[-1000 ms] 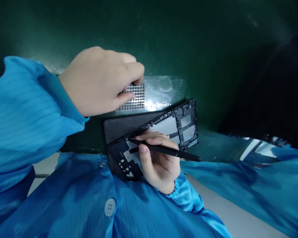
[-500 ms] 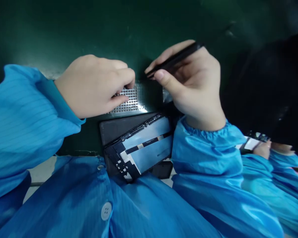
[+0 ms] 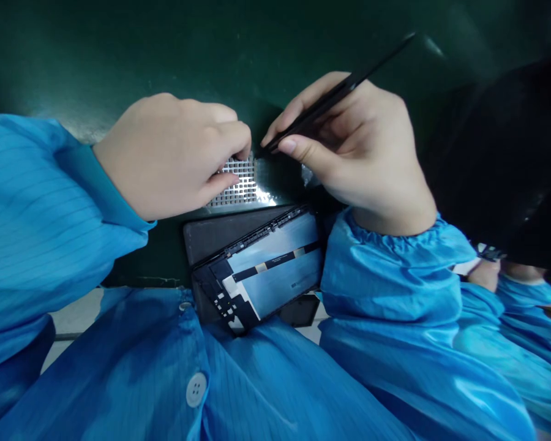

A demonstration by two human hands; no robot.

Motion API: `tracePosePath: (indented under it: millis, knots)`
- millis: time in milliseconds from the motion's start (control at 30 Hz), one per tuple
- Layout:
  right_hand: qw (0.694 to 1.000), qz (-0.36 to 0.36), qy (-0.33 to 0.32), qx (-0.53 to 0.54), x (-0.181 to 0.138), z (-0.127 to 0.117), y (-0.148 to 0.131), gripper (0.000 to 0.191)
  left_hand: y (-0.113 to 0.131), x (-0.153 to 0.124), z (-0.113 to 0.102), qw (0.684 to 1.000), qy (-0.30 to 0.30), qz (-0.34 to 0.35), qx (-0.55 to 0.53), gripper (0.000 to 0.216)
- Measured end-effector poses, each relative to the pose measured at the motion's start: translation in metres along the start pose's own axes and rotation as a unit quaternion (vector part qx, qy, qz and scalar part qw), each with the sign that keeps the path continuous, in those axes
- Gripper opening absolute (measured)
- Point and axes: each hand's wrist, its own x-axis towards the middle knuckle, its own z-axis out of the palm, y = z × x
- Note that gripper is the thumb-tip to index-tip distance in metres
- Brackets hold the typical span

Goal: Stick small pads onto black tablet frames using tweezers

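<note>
Black tweezers (image 3: 330,101) slant through my right hand (image 3: 362,147), pinched between thumb and fingers, with the tips pointing down and left. Those tips are close to the upper right corner of a sheet of small grey square pads (image 3: 243,184). My left hand (image 3: 179,153) rests over the left part of this sheet, its fingers curled and the thumb lying on the pads. Below both hands, an opened tablet-like screen assembly (image 3: 280,269) lies tilted on a dark flat tray or case (image 3: 211,236). Its back shows blue-grey panels and a dark strip.
The green tabletop (image 3: 165,43) stretches out ahead. A small piece of clear plastic (image 3: 307,176) lies under my right hand. A dark flat part (image 3: 303,311) sticks out below the screen assembly. At the far right a co-worker's hands (image 3: 487,274) and blue sleeves show.
My right hand has shifted slightly, bringing the tweezer tips left and down to the sheet's corner. More of the tweezers' far end shows. My left hand has stayed nearly still.
</note>
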Motion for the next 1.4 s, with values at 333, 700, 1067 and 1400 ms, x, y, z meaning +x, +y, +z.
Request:
tracePosePath:
  millis: [333,700,1067,1400]
  knots:
    - [0.950,0.047,0.305,0.046,-0.123,0.124,-0.054,0.022,0.000,-0.006,-0.001,1.000,0.006,0.026,0.002,0.049]
    - [0.968,0.006,0.237,-0.079,-0.123,0.120,-0.058,0.042,-0.001,-0.006,0.000,1.000,0.013,0.016,-0.016,0.046]
    - [0.996,0.040,0.071,0.043,-0.010,0.017,-0.004,0.035,-0.002,-0.003,0.003,1.000,0.016,0.021,0.014,0.051]
    - [0.998,0.027,0.011,0.058,-0.002,0.006,-0.004,0.023,-0.003,-0.003,0.002,0.999,0.016,0.023,0.018,0.050]
